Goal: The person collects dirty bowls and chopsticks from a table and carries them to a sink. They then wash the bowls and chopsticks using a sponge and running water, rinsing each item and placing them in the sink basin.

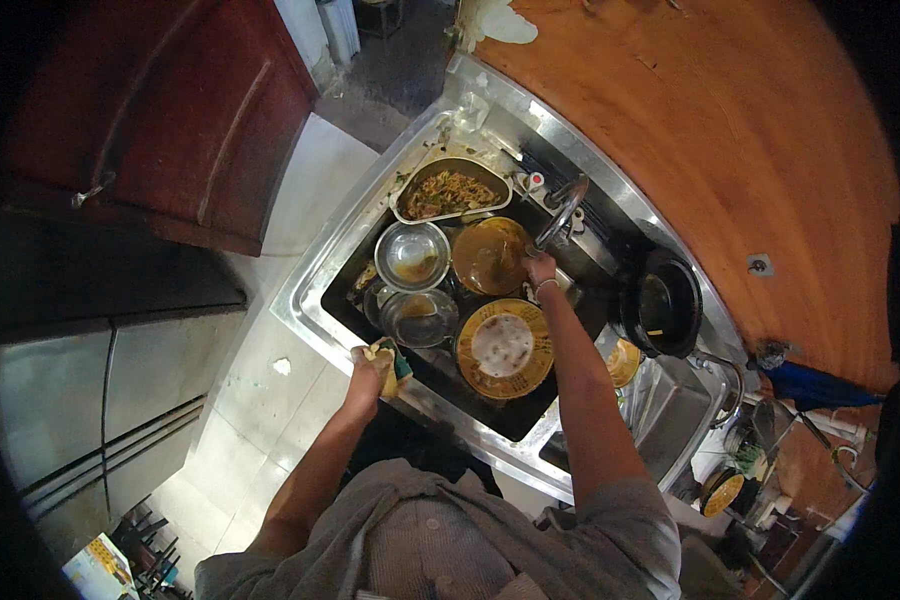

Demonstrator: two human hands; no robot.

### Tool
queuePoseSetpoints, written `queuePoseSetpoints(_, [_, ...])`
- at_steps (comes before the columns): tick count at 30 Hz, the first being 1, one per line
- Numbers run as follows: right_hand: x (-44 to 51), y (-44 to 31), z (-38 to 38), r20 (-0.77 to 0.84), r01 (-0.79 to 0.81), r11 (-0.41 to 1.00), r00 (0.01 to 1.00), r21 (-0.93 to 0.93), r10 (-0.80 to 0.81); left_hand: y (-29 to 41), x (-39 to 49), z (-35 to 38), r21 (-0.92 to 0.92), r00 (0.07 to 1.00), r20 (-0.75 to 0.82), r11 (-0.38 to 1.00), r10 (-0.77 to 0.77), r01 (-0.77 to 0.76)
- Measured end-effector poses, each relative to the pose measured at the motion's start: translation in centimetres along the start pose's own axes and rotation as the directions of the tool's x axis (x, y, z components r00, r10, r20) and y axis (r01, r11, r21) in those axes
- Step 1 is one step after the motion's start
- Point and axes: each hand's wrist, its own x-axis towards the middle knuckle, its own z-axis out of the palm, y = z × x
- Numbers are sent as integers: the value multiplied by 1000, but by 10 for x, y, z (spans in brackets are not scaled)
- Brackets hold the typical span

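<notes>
My left hand (367, 382) is closed around a yellow and green scouring sponge (396, 369) over the near left rim of the steel sink (307, 289). My right hand (541, 268) reaches to the end of the faucet (564, 212), beside the right rim of a bowl of brown, cloudy liquid (489, 259). Whether its fingers grip the faucet or the bowl cannot be made out. Just below lies a patterned yellow plate (471, 382) with foam in its middle. Left of these are a steel bowl (411, 251) and a clear bowl (424, 321), each holding some brownish liquid.
A metal tray of food scraps (450, 193) rests at the sink's far left. A black pot (664, 304) stands on the right, above a second steel basin (671, 397). An orange-brown wall (690, 135) rises behind. Steel-fronted cabinets (52, 375) stand on the left.
</notes>
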Motion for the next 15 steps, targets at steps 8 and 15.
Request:
queuePoseSetpoints(8, [-120, -61, -50, -116, 824, 508, 495, -250, -861, -10, -13, -12, 45, 993, 99, 997, -64, 60])
queuePoseSetpoints(15, [-251, -34, -107, -494, 727, 675, 637, 128, -592, -15, -2, 48, 254, 921, 67, 886, 385, -389])
